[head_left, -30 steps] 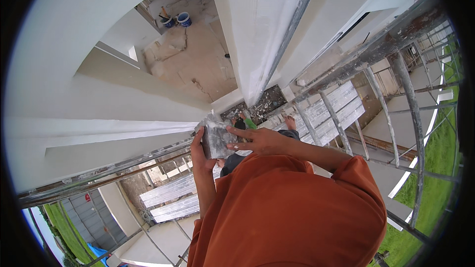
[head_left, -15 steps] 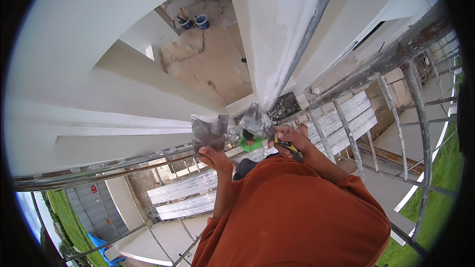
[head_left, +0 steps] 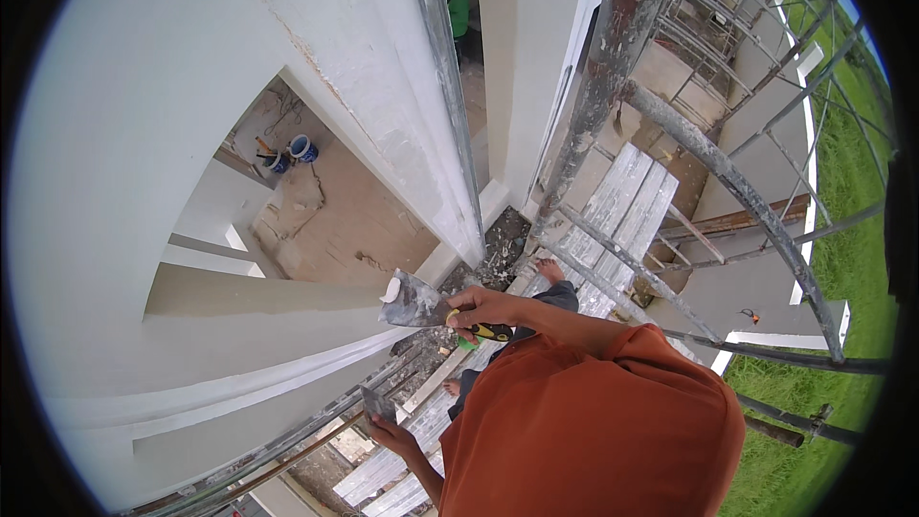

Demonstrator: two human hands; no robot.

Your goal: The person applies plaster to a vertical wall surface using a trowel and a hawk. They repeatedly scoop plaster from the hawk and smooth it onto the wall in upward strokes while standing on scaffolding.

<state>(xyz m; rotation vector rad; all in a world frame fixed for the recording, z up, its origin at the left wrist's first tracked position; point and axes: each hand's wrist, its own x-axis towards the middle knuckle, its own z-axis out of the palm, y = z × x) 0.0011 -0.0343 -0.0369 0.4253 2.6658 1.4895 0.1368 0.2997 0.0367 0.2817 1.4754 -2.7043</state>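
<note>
My right hand [head_left: 479, 311] is closed on a putty knife [head_left: 412, 302], its yellow-and-black handle showing under the fingers and a white lump of paste on the edge of its wide, smeared blade. Lower left, my left hand [head_left: 391, 438] grips a grey metal blade [head_left: 379, 405], held low beside the scaffold rail; any handle on it is hidden. My bare foot [head_left: 549, 269] shows on whitish scaffold planks [head_left: 634, 220] below. A white wall corner [head_left: 440, 172] with a metal-coloured edge stands just ahead of the knife.
Paint-spattered scaffold tubes [head_left: 737, 191] run along the right, with grass [head_left: 814, 402] beyond. An opening at left shows a dusty floor [head_left: 354, 230] with two buckets [head_left: 302, 148]. A person in green [head_left: 458, 10] is partly visible through a narrow gap above.
The view has turned toward the right. The two blades, together earlier, are now apart: the putty knife is raised leftward toward the wall, while the left hand's blade has dropped lower.
</note>
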